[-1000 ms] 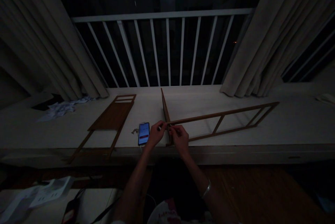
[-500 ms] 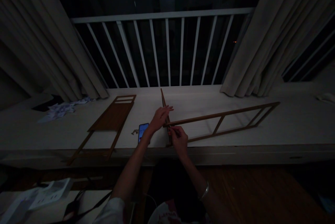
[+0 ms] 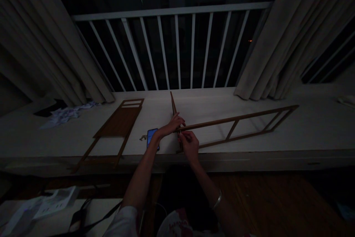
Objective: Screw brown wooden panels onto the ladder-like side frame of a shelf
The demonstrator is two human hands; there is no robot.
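Note:
In the head view a long wooden frame (image 3: pixel 210 122) with crossbars stretches right across the white ledge. Its left end meets a second wooden piece (image 3: pixel 173 102), seen nearly edge-on. My left hand (image 3: pixel 173 124) is bent over this joint from the left, its fingers curled round the wood. Just below and to the right, my right hand (image 3: pixel 190 144) pinches at the joint; what sits between its fingertips is too small and dark to name. A phone (image 3: pixel 152 138) with a lit screen lies left of my hands, beside a small pile of metal fittings (image 3: pixel 143 138).
A wooden panel with legs (image 3: pixel 118 121) lies left, its legs past the ledge's front edge. Crumpled papers (image 3: pixel 62 115) are at far left. A white railing (image 3: pixel 177 10) and curtains stand behind. A white power strip (image 3: pixel 57 202) rests at lower left.
My left hand has come down slightly, and its fingers, earlier stretched out across the upright wood, now curl at the joint. My right hand stays at the joint. The camera view has shifted slightly.

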